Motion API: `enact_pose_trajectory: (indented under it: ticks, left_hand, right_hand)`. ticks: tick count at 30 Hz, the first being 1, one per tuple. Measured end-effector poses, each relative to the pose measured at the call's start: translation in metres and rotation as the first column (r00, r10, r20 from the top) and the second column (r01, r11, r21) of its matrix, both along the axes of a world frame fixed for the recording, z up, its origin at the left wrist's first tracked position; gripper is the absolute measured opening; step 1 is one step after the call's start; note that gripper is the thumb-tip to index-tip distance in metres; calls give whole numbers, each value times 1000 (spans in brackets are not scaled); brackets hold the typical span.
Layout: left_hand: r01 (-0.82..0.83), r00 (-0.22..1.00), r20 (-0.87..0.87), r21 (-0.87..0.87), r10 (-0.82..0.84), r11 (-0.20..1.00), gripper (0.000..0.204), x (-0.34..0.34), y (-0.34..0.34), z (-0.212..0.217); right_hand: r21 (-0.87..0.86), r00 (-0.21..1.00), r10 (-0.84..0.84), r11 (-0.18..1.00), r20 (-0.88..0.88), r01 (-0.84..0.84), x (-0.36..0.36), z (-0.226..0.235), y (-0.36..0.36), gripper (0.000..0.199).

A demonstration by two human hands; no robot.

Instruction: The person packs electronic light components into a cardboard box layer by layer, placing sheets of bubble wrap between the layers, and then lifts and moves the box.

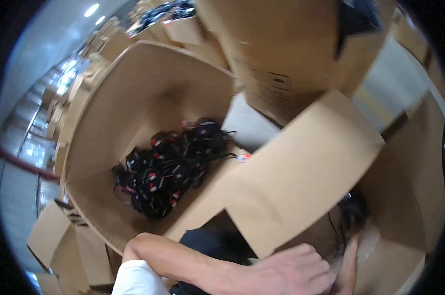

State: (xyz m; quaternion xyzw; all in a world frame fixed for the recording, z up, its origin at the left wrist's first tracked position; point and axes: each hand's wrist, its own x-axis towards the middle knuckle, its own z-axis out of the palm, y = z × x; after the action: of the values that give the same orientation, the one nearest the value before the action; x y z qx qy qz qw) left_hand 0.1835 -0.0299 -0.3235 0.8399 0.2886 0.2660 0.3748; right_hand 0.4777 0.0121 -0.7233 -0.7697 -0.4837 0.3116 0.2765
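Note:
My left hand (301, 270) is curled closed, back of the hand up, just below the raised flap of the right-hand box; whatever is under its fingers is hidden. Inside that cardboard box (404, 196), my right hand (349, 241) reaches down, blurred, beside a dark bundle (354, 207) with a thin black cord. Whether its fingers grip the bundle is not visible. To the left, a large open carton (114, 93) has a heap of black corded items (168, 169) with red and white bits at its bottom.
A wide cardboard flap (301, 177) slopes between the two boxes. Behind it stands a tall carton (276, 54), with a white surface (249, 123) at its foot. More stacked boxes (85, 78) line the left background. An open smaller carton (65, 241) sits at lower left.

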Motion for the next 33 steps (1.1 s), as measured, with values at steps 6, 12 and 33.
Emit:
enact_pose_trajectory:
  ticks: [6,12,33]
  left_hand:
    - [170,982,56,170,-182,971,29,-43,-20,18]
    - [-586,810,57,95,584,805,15,-203,20,-49]
    - [-910,129,86,-386,988,152,26,-417,41,-233]
  right_hand:
    - [-105,950,228,972,212,-209,27,28,-46,81]
    - [-212,854,226,967,468,-140,117,65,-69,79]
    - [-319,950,313,901,13,-293,17,287,-161,37]
